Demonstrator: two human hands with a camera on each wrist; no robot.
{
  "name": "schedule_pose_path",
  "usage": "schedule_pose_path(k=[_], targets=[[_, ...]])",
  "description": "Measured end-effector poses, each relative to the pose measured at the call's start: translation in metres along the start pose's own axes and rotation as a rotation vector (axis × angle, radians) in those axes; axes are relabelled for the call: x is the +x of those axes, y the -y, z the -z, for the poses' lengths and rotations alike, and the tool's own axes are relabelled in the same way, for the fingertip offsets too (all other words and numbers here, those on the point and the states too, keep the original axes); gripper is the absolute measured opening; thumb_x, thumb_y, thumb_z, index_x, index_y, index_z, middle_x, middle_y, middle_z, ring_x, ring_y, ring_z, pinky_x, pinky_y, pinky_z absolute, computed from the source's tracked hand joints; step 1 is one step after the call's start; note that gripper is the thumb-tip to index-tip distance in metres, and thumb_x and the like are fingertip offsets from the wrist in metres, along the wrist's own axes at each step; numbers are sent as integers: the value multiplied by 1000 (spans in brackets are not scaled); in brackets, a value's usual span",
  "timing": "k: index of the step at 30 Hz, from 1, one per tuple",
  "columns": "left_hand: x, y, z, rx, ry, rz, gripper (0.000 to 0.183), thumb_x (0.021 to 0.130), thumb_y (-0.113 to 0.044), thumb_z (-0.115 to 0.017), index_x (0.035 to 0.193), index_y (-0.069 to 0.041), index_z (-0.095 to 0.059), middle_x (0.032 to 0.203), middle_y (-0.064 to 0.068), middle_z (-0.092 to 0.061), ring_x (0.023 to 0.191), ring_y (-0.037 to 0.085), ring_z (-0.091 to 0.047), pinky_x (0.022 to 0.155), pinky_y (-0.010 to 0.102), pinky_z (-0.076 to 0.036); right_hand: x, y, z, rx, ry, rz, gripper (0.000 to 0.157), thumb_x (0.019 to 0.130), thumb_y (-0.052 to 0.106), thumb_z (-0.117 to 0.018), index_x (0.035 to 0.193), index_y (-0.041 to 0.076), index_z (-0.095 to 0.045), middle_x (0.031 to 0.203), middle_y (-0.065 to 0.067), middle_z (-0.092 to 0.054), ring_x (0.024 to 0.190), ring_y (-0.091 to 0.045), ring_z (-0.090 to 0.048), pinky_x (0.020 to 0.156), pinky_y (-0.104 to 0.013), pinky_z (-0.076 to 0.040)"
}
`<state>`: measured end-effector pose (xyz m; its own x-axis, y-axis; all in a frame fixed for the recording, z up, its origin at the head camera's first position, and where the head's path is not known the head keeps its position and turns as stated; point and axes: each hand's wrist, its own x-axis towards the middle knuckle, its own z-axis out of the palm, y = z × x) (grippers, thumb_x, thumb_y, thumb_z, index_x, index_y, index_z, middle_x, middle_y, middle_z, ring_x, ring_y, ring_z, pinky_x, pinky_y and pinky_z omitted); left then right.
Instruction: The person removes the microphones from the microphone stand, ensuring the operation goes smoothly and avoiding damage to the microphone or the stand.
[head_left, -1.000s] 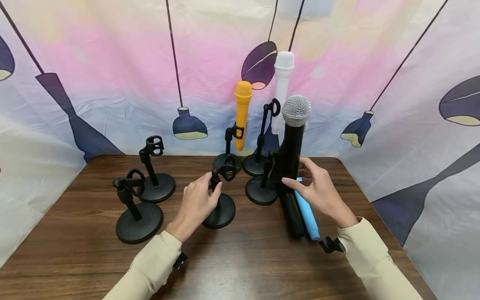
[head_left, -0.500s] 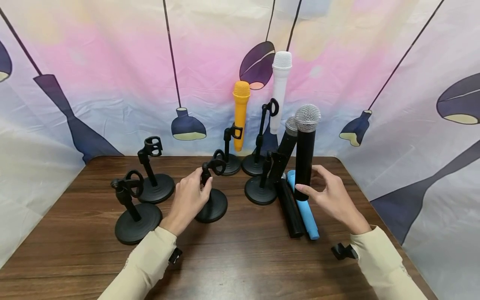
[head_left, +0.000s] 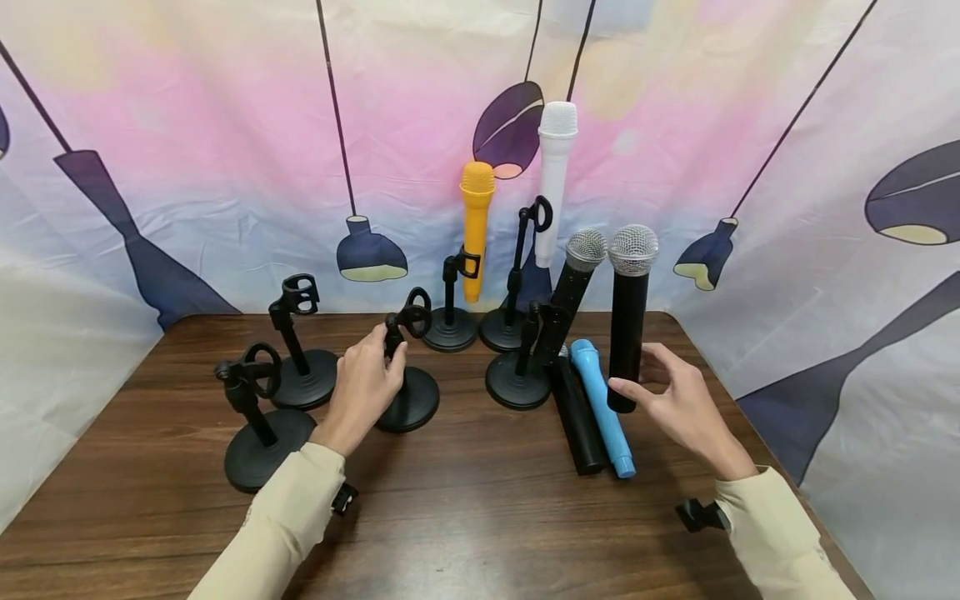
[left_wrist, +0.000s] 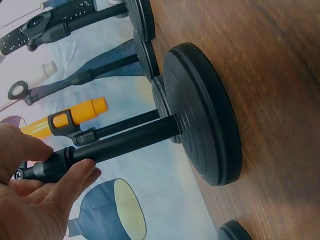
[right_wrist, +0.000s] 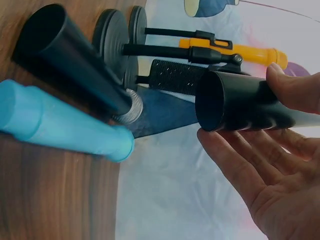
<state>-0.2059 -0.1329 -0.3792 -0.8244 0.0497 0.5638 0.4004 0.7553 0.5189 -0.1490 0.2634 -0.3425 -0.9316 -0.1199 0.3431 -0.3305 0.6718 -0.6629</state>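
My left hand (head_left: 363,383) pinches the upper stem of a black desk microphone stand (head_left: 414,400), just below its ring-shaped clip. In the left wrist view, thumb and fingers lie around the stem (left_wrist: 132,140), with the round base beyond them. My right hand (head_left: 682,408) grips the lower end of a black microphone (head_left: 628,321) with a silver mesh head, held upright above the table. The right wrist view shows its open bottom end (right_wrist: 210,105). Just left of this hand, a light-blue microphone (head_left: 604,408) and another black microphone (head_left: 576,425) lie side by side on the table.
Two stands with bare clips, one nearer (head_left: 266,450) and one farther (head_left: 306,379), stand at the left. At the back, stands hold a yellow microphone (head_left: 476,229) and a white microphone (head_left: 555,183). A speckled black microphone (head_left: 572,287) leans in a nearer stand (head_left: 517,383).
My left hand has moved the stand to the left and slightly back. My right hand has carried the black microphone right and lower, away from the speckled one, uncovering it.
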Motion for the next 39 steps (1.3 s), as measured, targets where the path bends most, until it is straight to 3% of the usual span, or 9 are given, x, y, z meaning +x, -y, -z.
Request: schedule_pose_path(k=[5,15,22,31,39], targets=[[6,5,0,7,-6,18,22,101,-10,-62,115,7,-63,91,20,-68,72,31,-67,62,49,-52,-3,-12,2,-22,-17,-12,49,93,24,-77,133,3,-58,108,-15,-70,96,-28,-70,73,-27,-55],[14,12,-1,36,7,74,22,102,-13,-62,111,8,-61,89,21,-67,72,34,-65,64,51,-51,-6,-35,3,-62,11,-99,57,95,29,-75,137,-3,-54,112,-22,-67,87,-29,-72,66,-33,-54],[18,18,-2,28,-10,79,20,103,-14,-59,107,5,-60,81,16,-62,64,30,-60,60,47,-47,-6,-47,4,-49,79,-187,67,97,34,-71,143,-7,-46,122,-29,-63,66,-18,-70,62,-35,-53],[26,26,-4,-7,-9,92,23,104,-13,-59,113,8,-59,91,21,-65,74,35,-65,67,51,-51,-11,-69,2,-22,196,-291,80,97,42,-70,147,-12,-39,133,-35,-54,75,-22,-72,71,-41,-57],[31,31,-4,-19,-7,119,23,105,-16,-56,113,6,-59,92,21,-65,77,36,-64,71,53,-49,-15,-78,-2,-26,277,-388,87,96,46,-70,147,-15,-36,120,-36,-62,75,-27,-73,74,-46,-58]])
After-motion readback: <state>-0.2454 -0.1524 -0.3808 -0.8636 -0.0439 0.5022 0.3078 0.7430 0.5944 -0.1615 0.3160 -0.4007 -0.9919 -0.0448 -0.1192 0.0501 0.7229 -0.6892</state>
